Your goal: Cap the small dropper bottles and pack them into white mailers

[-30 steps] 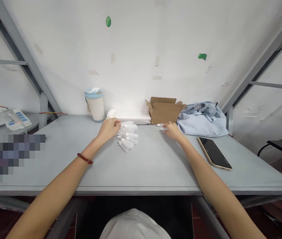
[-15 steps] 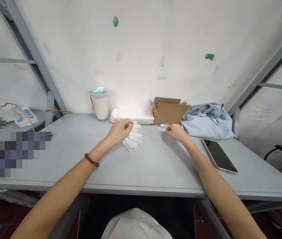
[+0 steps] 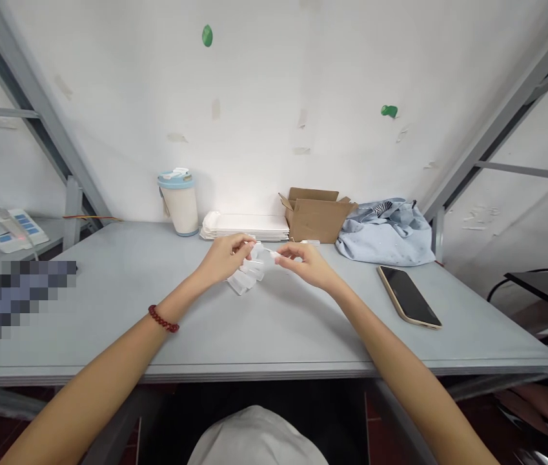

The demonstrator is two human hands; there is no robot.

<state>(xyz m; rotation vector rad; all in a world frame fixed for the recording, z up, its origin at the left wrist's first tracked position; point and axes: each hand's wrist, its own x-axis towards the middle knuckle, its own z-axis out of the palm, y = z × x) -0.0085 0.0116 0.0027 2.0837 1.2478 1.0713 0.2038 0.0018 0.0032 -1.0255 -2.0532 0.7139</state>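
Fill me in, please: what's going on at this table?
A person is busy with bare hands at a grey table. The right hand pinches a small white piece at its fingertips. Close to it, the left hand is by a pile of small clear pieces; whether it grips one is hard to tell. Beyond them are a white stack and an open cardboard box. A phone lies off to the right.

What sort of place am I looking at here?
It looks like a small workshop or packing station, though I can't be sure. A plain grey table against a white wall holds an open cardboard box and a pile of small translucent pieces.
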